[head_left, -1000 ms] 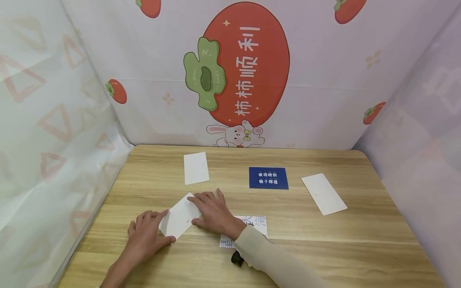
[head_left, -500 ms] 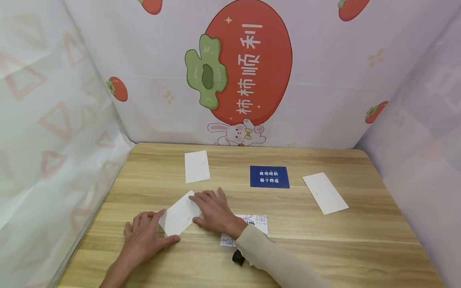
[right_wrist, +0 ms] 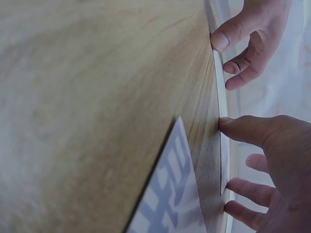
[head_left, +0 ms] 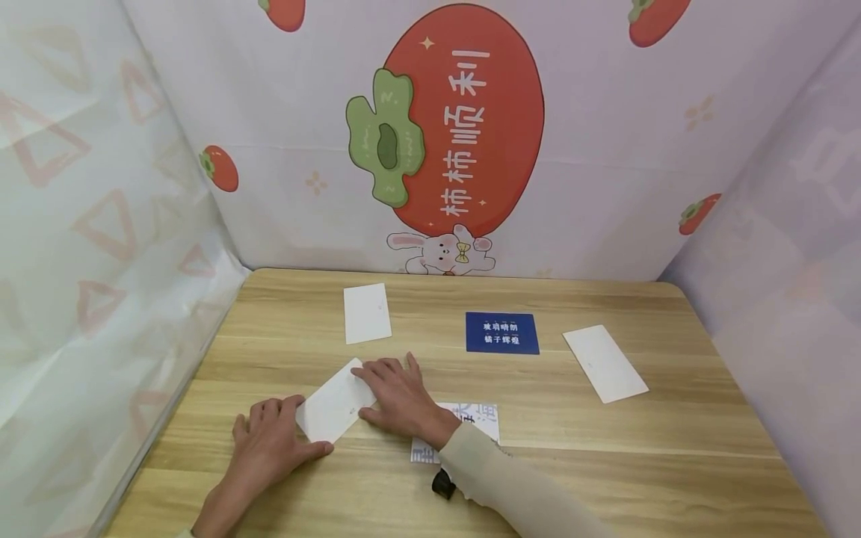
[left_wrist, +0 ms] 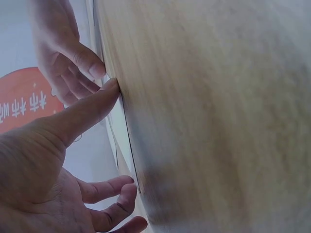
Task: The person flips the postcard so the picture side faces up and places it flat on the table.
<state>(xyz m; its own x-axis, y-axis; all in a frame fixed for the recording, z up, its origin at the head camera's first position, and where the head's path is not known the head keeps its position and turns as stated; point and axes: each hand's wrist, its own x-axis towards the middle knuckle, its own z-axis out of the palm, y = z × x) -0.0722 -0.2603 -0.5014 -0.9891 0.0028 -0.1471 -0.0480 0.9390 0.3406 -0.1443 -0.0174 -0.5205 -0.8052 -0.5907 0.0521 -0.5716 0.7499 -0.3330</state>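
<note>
A white card (head_left: 334,407) lies slanted on the wooden table, left of the middle, with small print near its right side. My left hand (head_left: 269,442) spans its lower left end, the thumb by the near corner and the forefinger by the left corner. At the opposite end, my right hand (head_left: 398,396) has fingertips on the top edge and its thumb at the right edge. In the left wrist view, the card (left_wrist: 121,131) shows as a thin pale strip along the fingertips. The right wrist view shows the right thumb (right_wrist: 238,128) touching the card's edge.
Under my right forearm lies a patterned card (head_left: 486,422), partly hidden, with a small black object (head_left: 443,484) near it. Farther back are a white card (head_left: 367,314), a blue card (head_left: 501,333) with white characters, and another white card (head_left: 605,363). Printed cloth walls surround the table.
My left forefinger has drawn back slightly to the left, from over the card to its corner, and the left thumb has shifted slightly right. The right hand and card stay nearly still.
</note>
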